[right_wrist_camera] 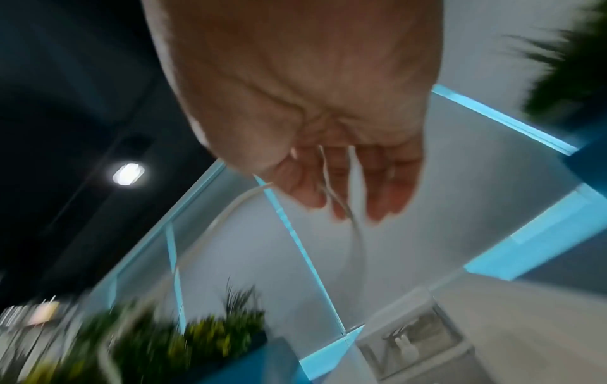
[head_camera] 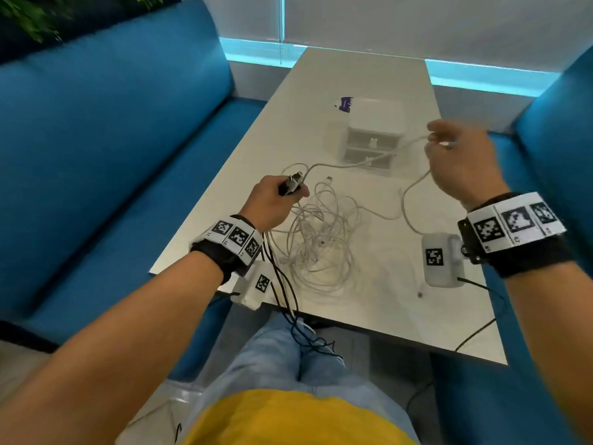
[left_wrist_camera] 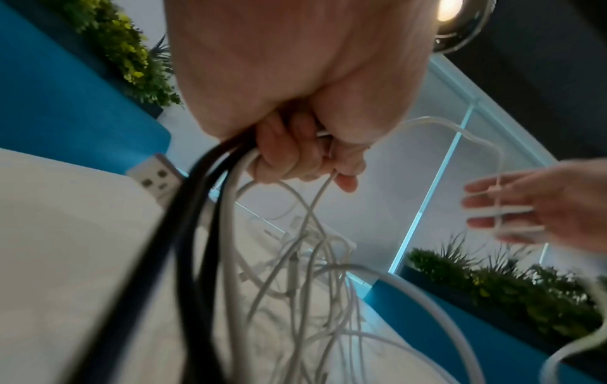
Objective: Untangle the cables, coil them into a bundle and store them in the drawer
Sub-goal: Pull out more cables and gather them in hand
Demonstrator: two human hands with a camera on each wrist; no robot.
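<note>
Two hands: both raised over the white table [head_camera: 346, 78].
Left hand [head_camera: 272, 200]: fingers curled tight round a bunch of cables and a dark plug [head_camera: 292, 185]; black and white strands hang from the fist.
Right hand [head_camera: 462, 162]: at 2 o'clock from the tangle, fingers fairly straight and spread, one white cable [head_camera: 414, 184] threaded between them.
Cable tangle [head_camera: 321, 239]: loose white loops lying at table centre, just below the left hand.
Cable axis: the threaded cable runs from 9 o'clock at the left hand to 3 o'clock at the right.
Drawer box [head_camera: 372, 136]: white, at 12 o'clock beyond the tangle, fronts facing the person.
Surroundings: blue sofas [head_camera: 112, 139] on both sides, green plants [left_wrist_camera: 131, 52] behind.
</note>
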